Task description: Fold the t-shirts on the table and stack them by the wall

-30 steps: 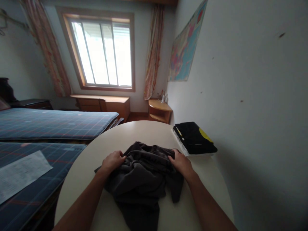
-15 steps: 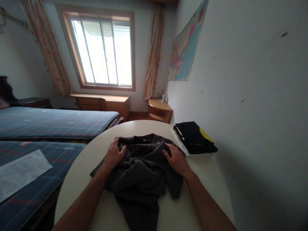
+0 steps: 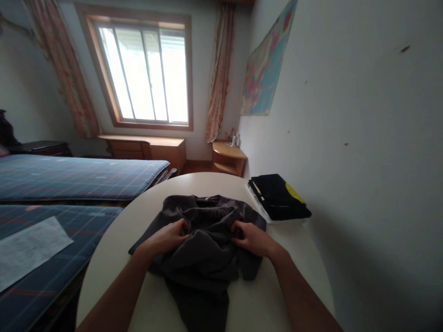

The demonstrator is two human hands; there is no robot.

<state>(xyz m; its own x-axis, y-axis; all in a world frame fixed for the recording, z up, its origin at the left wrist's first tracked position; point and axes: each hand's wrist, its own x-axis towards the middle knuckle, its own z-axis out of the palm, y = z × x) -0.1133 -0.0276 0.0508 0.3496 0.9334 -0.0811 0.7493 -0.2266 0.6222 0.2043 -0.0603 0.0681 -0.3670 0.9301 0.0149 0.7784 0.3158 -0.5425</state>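
Observation:
A dark grey sweatshirt (image 3: 207,251) lies rumpled on the round white table (image 3: 114,267), its neckline toward the far side and one part trailing to the near edge. My left hand (image 3: 173,237) is closed on a fold of the sweatshirt just left of its middle. On the right side of the chest, my right hand (image 3: 251,236) pinches the cloth between thumb and fingers. The fabric between the two hands is bunched in loose folds.
Folded black clothing (image 3: 278,198) with a yellow patch lies on something white at the table's right edge, beside the wall (image 3: 374,193). Left of the table are plaid mattresses (image 3: 79,177) and a sheet of paper (image 3: 34,249). A corner shelf (image 3: 228,150) stands behind.
Both hands have moved from the shoulders toward my body and closer together, their fingers closing on the cloth. The shoulders and collar of the sweatshirt now lie flatter and more uncovered.

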